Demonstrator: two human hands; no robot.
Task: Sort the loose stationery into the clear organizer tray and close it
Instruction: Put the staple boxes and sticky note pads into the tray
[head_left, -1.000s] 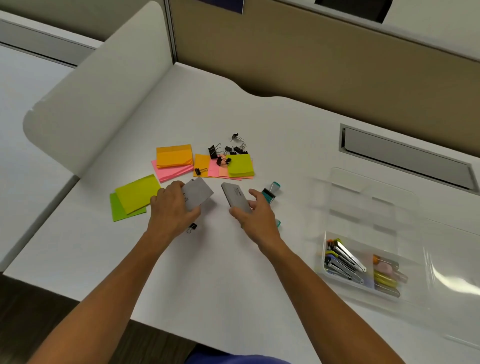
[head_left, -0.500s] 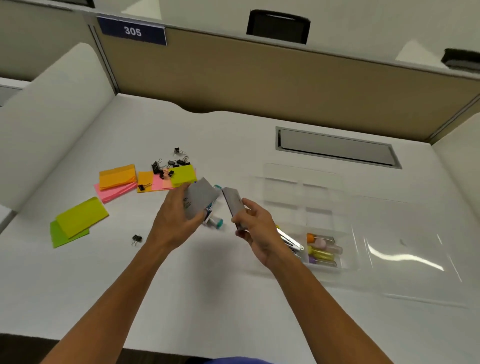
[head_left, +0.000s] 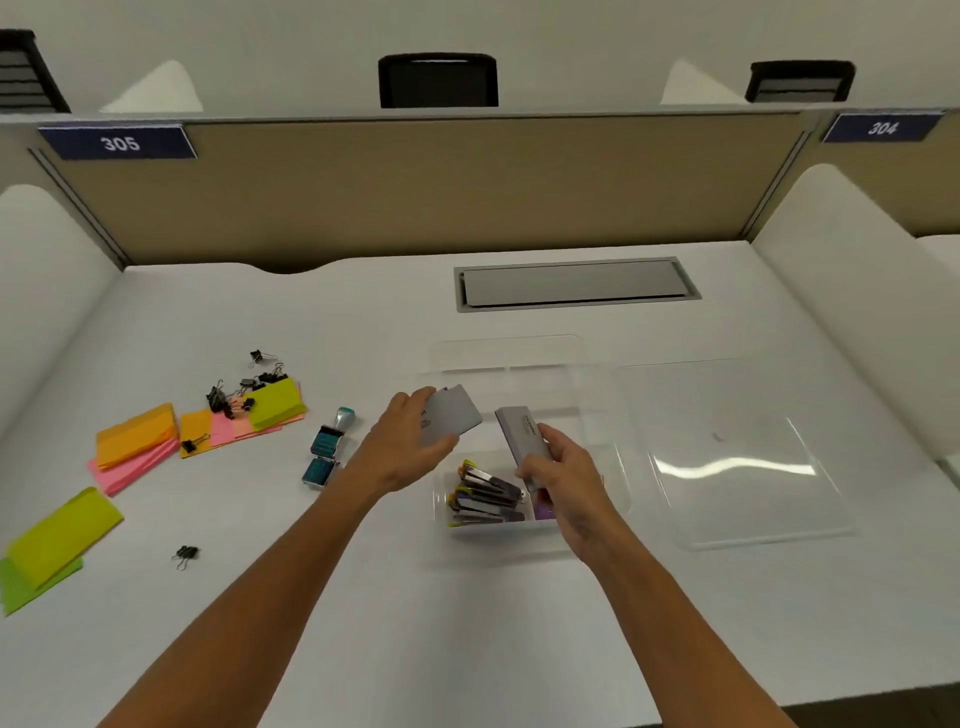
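Over the clear plastic organizer tray (head_left: 613, 483) on the white tabletop (head_left: 467, 623), the left hand (head_left: 400, 452) gripped a flat grey box (head_left: 452, 415) and the right hand (head_left: 563, 470) gripped a second narrow grey box (head_left: 519, 434), the 2 hands apart. The tray's clear lid (head_left: 737, 452) lay just right of it. Bright sticky-note pads (head_left: 135, 441) and black binder clips (head_left: 234, 395) lay loose at left.

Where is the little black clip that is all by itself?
In the head view the lone binder clip lies on the white desk, low on the left, just right of the green sticky notes.
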